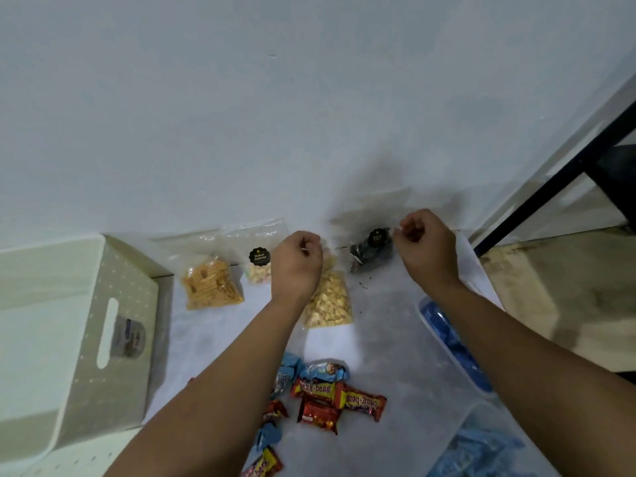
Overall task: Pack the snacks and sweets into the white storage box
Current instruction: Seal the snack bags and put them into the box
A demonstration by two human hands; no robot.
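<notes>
My left hand (pixel 297 261) has its fingers curled and seems to pinch the top of a clear bag of pale yellow crackers (pixel 330 302) lying on the floor. Curled the same way, my right hand (pixel 425 244) pinches the right edge of a clear bag of dark snacks (pixel 370 251) that leans on the wall. The white storage box (pixel 113 325) stands at the left with a jar visible through its handle slot. A bag of orange sticks (pixel 211 284) and a small biscuit bag (pixel 258 266) lie beside it. Red and blue wrapped sweets (pixel 330 395) lie between my forearms.
A clear tub lid (pixel 454 342) and a clear tub with blue packets (pixel 481 445) sit at the right. The white wall is straight ahead. A black metal frame (pixel 564 170) and a wooden floor strip lie at the far right. Dark crumbs dot the floor under the dark bag.
</notes>
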